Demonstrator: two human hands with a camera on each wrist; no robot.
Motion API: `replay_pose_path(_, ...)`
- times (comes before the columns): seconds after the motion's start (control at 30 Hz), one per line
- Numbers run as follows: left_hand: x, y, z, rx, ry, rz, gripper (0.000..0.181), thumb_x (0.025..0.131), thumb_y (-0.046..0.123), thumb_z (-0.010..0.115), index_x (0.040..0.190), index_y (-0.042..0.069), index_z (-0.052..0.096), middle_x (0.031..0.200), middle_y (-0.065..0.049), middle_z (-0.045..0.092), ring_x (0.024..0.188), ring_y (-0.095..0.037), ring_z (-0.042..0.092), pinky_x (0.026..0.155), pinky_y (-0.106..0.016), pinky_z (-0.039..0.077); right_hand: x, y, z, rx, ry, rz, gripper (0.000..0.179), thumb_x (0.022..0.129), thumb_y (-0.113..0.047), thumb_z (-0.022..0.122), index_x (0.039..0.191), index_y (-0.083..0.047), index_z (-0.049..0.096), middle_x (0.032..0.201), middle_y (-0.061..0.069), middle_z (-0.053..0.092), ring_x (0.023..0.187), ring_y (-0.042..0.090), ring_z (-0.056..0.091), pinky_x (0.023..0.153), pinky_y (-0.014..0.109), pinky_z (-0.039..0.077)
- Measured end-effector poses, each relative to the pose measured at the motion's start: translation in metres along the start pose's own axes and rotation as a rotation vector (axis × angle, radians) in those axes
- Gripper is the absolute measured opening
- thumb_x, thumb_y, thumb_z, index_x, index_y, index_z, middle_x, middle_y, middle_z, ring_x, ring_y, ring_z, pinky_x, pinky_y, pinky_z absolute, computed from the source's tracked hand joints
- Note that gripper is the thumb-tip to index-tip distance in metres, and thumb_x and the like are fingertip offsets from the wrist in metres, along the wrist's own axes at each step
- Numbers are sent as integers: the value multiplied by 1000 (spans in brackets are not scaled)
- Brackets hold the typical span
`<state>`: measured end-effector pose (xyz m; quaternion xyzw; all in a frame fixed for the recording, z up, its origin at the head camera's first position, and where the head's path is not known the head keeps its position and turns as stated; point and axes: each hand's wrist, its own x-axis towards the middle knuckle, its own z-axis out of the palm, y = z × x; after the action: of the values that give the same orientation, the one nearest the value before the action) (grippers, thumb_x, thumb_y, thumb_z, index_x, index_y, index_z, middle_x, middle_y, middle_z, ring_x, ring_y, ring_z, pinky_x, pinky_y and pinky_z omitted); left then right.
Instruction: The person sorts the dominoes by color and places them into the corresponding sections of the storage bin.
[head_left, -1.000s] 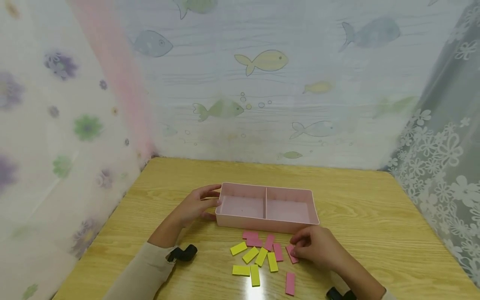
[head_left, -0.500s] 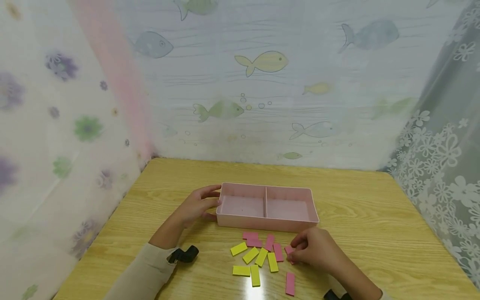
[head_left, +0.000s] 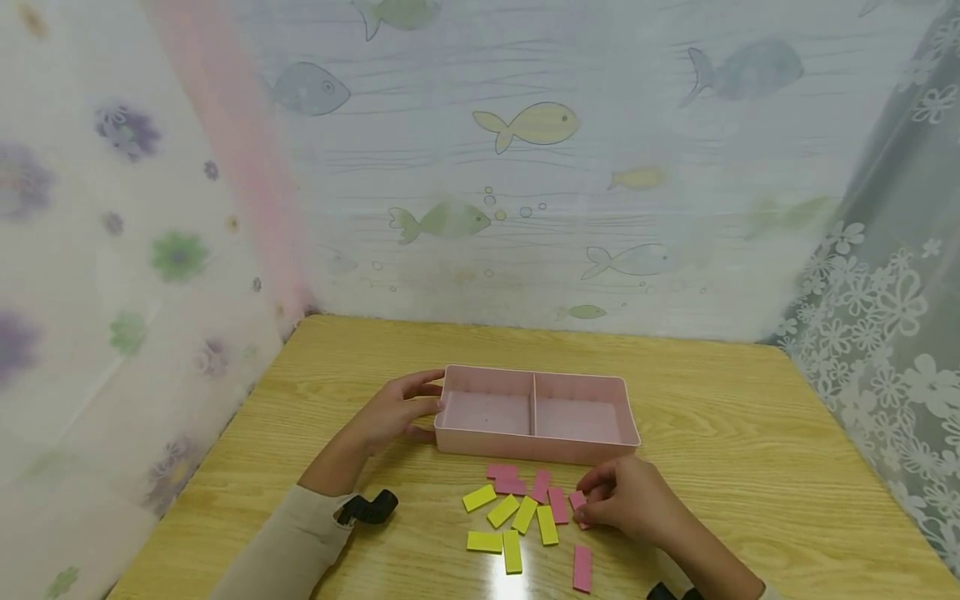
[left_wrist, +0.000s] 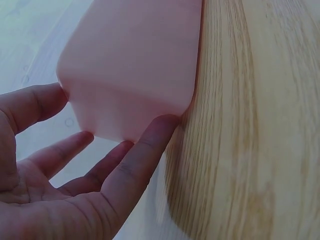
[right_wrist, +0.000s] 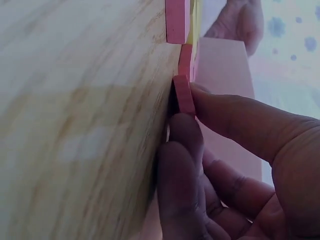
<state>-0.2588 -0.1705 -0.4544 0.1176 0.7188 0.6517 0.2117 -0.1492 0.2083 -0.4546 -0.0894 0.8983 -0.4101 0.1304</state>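
Observation:
A pale pink box (head_left: pixel 487 442) with a divider and two compartments stands on the table. My left hand (head_left: pixel 390 414) holds its left end; in the left wrist view the thumb and fingertips touch that end wall (left_wrist: pixel 115 107) around its edges. In front of the box's right half, my right hand (head_left: pixel 630 504) pinches a small pink tile (head_left: pixel 577 500). Seen from the right wrist, this pink tile (right_wrist: pixel 184 95) sits between thumb and fingertips, close to the tabletop. Several more pink tiles (head_left: pixel 557 505) and several yellow tiles (head_left: pixel 484 542) lie loose to its left.
One pink tile (head_left: pixel 582 569) lies apart, nearer the front of the wooden table (head_left: pixel 712 400). Both box compartments show bare floors. Fabric printed with fish (head_left: pixel 532 125) hangs behind the table, with patterned cloth at either side.
My right hand and its pink tile have shifted slightly left, and the fingers now cover more of the tile. The left hand and box have stayed essentially in place.

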Motion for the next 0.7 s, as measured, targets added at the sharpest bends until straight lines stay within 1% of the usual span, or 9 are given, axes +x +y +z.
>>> replay_pose_path(0.17, 0, -2, -1, -1, 0, -5, 60, 106, 11, 58, 161, 17, 36, 156, -25, 42, 135, -47, 53, 89, -54, 61, 1, 2, 0, 33, -5, -1, 26, 75, -21, 93, 92, -10, 77, 78, -3, 72, 73, 13, 68, 59, 24, 55)
replay_pose_path(0.3, 1, -2, -2, -17, -12, 1, 61, 106, 9, 57, 162, 18, 34, 156, -26, 42, 136, -48, 51, 89, -55, 61, 2, 1, 0, 50, -4, -2, 26, 75, -20, 93, 93, -10, 76, 79, -2, 72, 72, 14, 68, 58, 25, 55)
replay_pose_path(0.4, 1, -2, -2, -28, -19, 8, 64, 105, 10, 59, 163, 18, 33, 155, -28, 41, 136, -49, 51, 89, -55, 61, 2, 0, -1, 49, 4, -4, 26, 76, -21, 92, 93, -10, 75, 78, -2, 72, 71, 13, 67, 57, 25, 54)
replay_pose_path(0.53, 0, -1, -1, -21, -9, 10, 67, 104, 12, 62, 163, 20, 32, 155, -29, 41, 135, -49, 51, 88, -55, 61, 0, -4, -4, 38, 13, -14, 26, 76, -22, 92, 92, -11, 76, 79, -2, 72, 72, 12, 68, 60, 24, 54)
replay_pose_path(0.7, 1, -3, -1, -33, -8, 13, 66, 104, 11, 61, 163, 22, 33, 155, -28, 40, 135, -48, 51, 88, -55, 61, 0, -13, -12, 6, 24, -39, 25, 77, -24, 90, 93, -12, 75, 80, -3, 71, 72, 13, 69, 62, 24, 56)
